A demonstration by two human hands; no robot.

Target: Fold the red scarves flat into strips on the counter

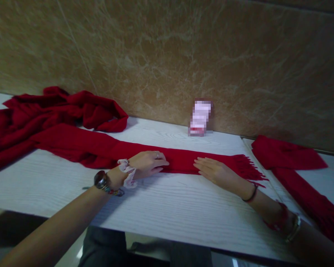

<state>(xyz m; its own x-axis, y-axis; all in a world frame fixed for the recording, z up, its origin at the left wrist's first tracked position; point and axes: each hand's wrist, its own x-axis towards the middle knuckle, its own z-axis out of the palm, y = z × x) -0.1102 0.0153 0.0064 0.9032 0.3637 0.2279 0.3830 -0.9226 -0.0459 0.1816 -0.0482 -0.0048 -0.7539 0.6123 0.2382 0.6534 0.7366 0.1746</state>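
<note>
A long red scarf (180, 157) with a fringed end lies stretched across the white wood-grain table (167, 207). My left hand (147, 163) rests flat on the scarf near its middle, fingers stretched out and pointing right; a ring is on one finger, and a scrunchie, a watch and a bracelet sit at the wrist. My right hand (214, 170) lies flat on the scarf close to the fringe (249, 168), fingers extended and pointing left. The two hands' fingertips are a short gap apart. Neither hand grips anything.
A heap of red scarves (44, 111) is bunched at the table's far left. Another red scarf (297, 174) lies on the adjoining surface at the right. A small blurred pink-and-white item (200, 118) stands against the marble wall. The table's near edge runs below my forearms.
</note>
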